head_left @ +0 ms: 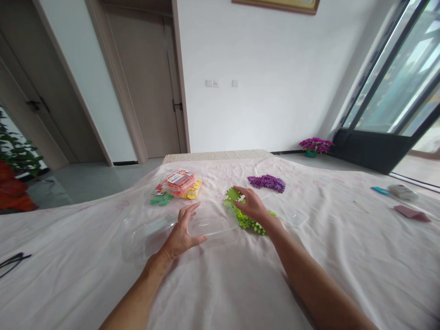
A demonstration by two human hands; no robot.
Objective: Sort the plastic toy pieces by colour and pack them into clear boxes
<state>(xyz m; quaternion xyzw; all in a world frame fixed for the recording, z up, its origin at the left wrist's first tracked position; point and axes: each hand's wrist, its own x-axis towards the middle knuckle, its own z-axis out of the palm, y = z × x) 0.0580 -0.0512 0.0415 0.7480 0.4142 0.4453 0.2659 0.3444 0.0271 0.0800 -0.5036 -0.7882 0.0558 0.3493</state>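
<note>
My left hand (182, 233) grips the left end of a clear plastic box (215, 224), thumb at the near side and fingers at the far side. My right hand (252, 205) pinches a flat green toothed piece (233, 194) just past the box's right end. Below that hand lies a heap of bright green interlocking pieces (249, 221), partly hidden by the hand and forearm. A clear lid-like plastic piece (295, 215) lies right of the heap. Another clear plastic container (144, 236) sits left of my left hand.
Filled clear boxes with red pieces (179, 182), yellow pieces (193, 189) and green pieces (161, 199) stand at the back left. Purple pieces (267, 183) lie at the back. Black-framed glasses (13, 262) are far left; a white packet (402, 192) and pink cloth (411, 213) are far right.
</note>
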